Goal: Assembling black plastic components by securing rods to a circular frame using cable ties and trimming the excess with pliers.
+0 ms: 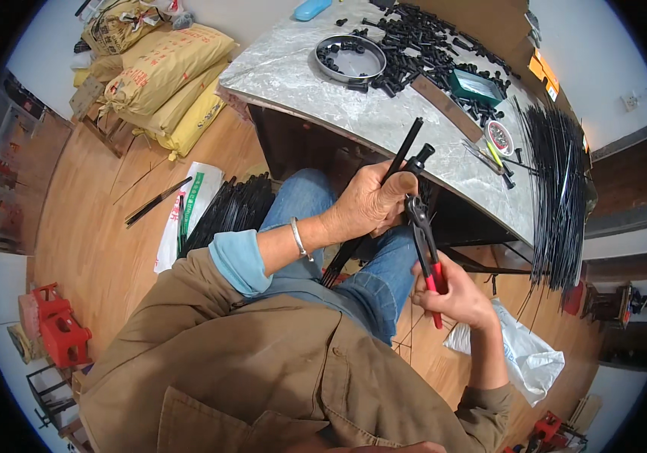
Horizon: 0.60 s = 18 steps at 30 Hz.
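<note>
My left hand (pixel 365 204) is closed around a slim black rod (pixel 408 142) and a short black tubular fitting (pixel 421 157) with a wider end. Both stick up past the thumb, above my knees. My right hand (pixel 459 296) grips pliers by their red handles (pixel 435 291). The dark head of the pliers (pixel 418 208) points up beside my left fingers. What its jaws touch is hard to make out, since the fingers partly hide the spot.
Ahead stands a marble-patterned table (pixel 293 83) bearing heaped black fittings (pixel 421 38), a round metal tray (pixel 350 59), a green box (pixel 478 87) and long black rods (pixel 557 196). More rods (pixel 236 211) lie left of my legs. Stacked yellow sacks (pixel 172 72) stand farther left; a white bag (pixel 523 351) lies right.
</note>
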Each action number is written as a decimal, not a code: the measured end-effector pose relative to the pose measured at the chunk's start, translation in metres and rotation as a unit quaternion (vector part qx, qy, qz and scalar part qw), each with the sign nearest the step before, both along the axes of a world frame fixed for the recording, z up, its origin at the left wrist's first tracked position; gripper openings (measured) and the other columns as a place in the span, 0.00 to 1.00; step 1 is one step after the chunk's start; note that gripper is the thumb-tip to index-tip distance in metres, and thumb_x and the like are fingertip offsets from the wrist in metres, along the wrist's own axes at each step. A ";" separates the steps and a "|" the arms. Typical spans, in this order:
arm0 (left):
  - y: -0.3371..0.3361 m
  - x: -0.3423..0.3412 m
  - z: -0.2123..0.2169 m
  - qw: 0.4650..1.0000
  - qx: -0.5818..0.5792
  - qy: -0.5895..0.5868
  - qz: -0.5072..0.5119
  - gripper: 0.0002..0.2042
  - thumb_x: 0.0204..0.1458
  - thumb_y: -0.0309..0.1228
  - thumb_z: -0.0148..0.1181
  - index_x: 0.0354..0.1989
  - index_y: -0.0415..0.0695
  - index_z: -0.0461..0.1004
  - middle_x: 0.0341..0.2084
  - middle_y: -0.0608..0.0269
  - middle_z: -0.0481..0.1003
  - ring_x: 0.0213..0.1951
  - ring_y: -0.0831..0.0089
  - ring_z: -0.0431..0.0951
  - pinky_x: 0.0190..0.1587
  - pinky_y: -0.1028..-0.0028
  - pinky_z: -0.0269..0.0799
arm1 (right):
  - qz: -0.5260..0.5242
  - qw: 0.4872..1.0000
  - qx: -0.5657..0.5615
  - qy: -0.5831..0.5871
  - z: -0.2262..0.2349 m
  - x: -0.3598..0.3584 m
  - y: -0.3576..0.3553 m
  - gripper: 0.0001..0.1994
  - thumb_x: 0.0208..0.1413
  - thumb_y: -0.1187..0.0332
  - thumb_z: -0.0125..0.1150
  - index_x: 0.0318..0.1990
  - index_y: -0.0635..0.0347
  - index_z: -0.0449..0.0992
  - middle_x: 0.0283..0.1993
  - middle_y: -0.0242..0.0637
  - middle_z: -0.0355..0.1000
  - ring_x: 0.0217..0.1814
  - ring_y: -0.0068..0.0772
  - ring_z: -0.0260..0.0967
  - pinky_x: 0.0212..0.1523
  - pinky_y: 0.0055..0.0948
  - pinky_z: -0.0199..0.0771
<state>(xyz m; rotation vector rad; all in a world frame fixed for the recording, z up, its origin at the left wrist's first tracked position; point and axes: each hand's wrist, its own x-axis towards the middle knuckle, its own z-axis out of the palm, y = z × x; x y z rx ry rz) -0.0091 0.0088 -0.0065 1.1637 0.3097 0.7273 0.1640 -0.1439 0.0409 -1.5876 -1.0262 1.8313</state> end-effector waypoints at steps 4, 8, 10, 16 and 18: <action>0.004 0.001 -0.003 0.999 -0.013 0.013 0.027 0.28 0.53 0.59 0.52 0.34 0.40 0.69 0.15 0.69 0.65 0.12 0.85 0.63 0.13 0.84 0.58 | -0.036 0.895 0.243 -0.373 0.002 -0.019 -0.003 0.19 0.51 0.76 0.55 0.52 0.64 0.67 0.31 0.37 0.68 0.29 0.25 0.65 0.32 0.25 0.67; 0.007 0.005 -0.009 0.999 0.014 0.011 0.044 0.28 0.53 0.59 0.51 0.34 0.40 0.69 0.15 0.70 0.65 0.13 0.85 0.63 0.13 0.84 0.58 | -0.053 0.898 0.268 -0.344 -0.022 -0.027 -0.011 0.09 0.61 0.72 0.51 0.45 0.65 0.70 0.24 0.31 0.66 0.25 0.22 0.64 0.25 0.24 0.64; 0.006 0.007 -0.005 0.999 0.012 0.009 0.040 0.28 0.53 0.59 0.50 0.34 0.40 0.69 0.14 0.70 0.64 0.12 0.85 0.63 0.13 0.84 0.58 | -0.087 0.982 0.106 -0.132 -0.012 -0.037 -0.011 0.09 0.62 0.68 0.50 0.44 0.64 0.69 0.25 0.30 0.65 0.25 0.22 0.65 0.23 0.25 0.65; 0.016 0.001 -0.003 0.998 -0.006 0.038 -0.059 0.31 0.53 0.63 0.45 0.33 0.39 0.69 0.11 0.70 0.63 0.11 0.85 0.63 0.12 0.83 0.58 | -0.088 0.991 0.047 0.088 -0.007 -0.020 -0.009 0.23 0.61 0.61 0.54 0.57 0.70 0.64 0.35 0.40 0.72 0.32 0.30 0.73 0.35 0.31 0.77; 0.017 0.001 -0.004 0.997 -0.013 0.033 -0.065 0.32 0.53 0.63 0.44 0.32 0.39 0.69 0.11 0.70 0.63 0.11 0.85 0.63 0.12 0.83 0.58 | -0.112 0.988 0.042 0.098 0.001 -0.020 -0.006 0.24 0.61 0.61 0.54 0.58 0.70 0.63 0.37 0.43 0.73 0.34 0.33 0.74 0.38 0.33 0.78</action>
